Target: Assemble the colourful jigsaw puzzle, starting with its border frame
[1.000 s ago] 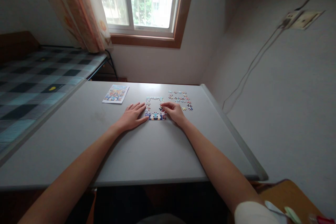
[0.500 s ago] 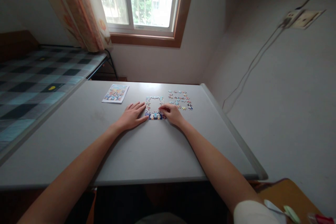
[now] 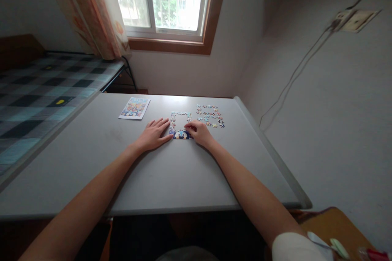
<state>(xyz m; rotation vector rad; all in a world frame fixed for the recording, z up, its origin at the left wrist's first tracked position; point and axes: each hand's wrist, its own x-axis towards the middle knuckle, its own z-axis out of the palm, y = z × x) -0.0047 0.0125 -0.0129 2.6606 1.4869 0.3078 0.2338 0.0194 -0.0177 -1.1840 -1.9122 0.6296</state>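
Note:
A partly joined jigsaw puzzle [image 3: 181,135] lies on the grey table, its border closed around a bare middle and its near edge dark blue with a cartoon face. My left hand [image 3: 154,132] rests flat with spread fingers, the fingertips and thumb at the puzzle's left side. Over the right side, my right hand [image 3: 198,131] is pinched, thumb and forefinger together at the inner lower right of the frame. Whatever lies between those fingertips is too small and covered to make out. Several loose puzzle pieces [image 3: 211,116] are spread in rows just beyond my right hand.
A printed picture card [image 3: 134,108] lies at the back left of the table [image 3: 171,179]. The checked bed [image 3: 61,77] stands to the left, under a curtain. On the right are the wall with a hanging cable [image 3: 288,83] and a brown stool [image 3: 339,228] holding small items.
Hardly anything differs. My right hand stays pinched at the same spot on the puzzle, and my left hand remains flat beside it.

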